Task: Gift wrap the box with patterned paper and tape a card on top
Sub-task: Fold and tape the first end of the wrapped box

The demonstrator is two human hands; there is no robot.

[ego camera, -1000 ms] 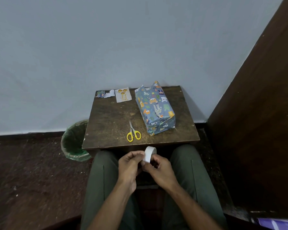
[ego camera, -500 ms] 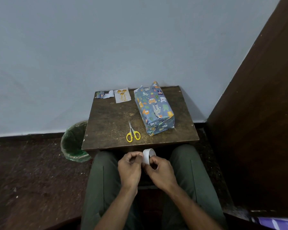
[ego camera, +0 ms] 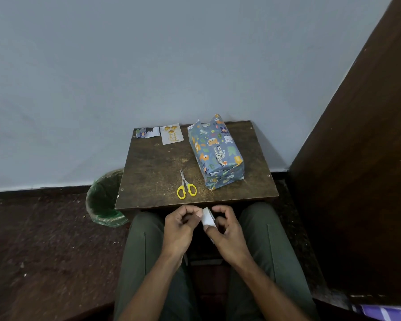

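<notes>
Now | both hands' grip pinching tape roll (ego camera: pixel 208 219) | card (ego camera: pixel 171 133) lettering unreadable

The small dark brown wooden counter (ego camera: pixel 158 163) has a worn, matt top, scuffed and speckled with pale marks. On it, the oblong box in blue animal-print paper (ego camera: pixel 215 156) looks smooth with a slight sheen, its paper creased at the folded ends. The small scissors (ego camera: pixel 186 185) have dull grey metal blades and glossy yellow plastic handles. The white paper card with gold print (ego camera: pixel 171 133) is flat and matt apart from the gold. The white roll of tape (ego camera: pixel 207 219) looks smooth and matt. The olive green trousers (ego camera: pixel 139 256) are plain matt cloth. The green bin liner (ego camera: pixel 102 200) is thin, shiny, crinkled plastic. The dark floor (ego camera: pixel 44 239) looks rough and gritty; the pale blue-grey wall (ego camera: pixel 148 54) is smooth and matt.
</notes>
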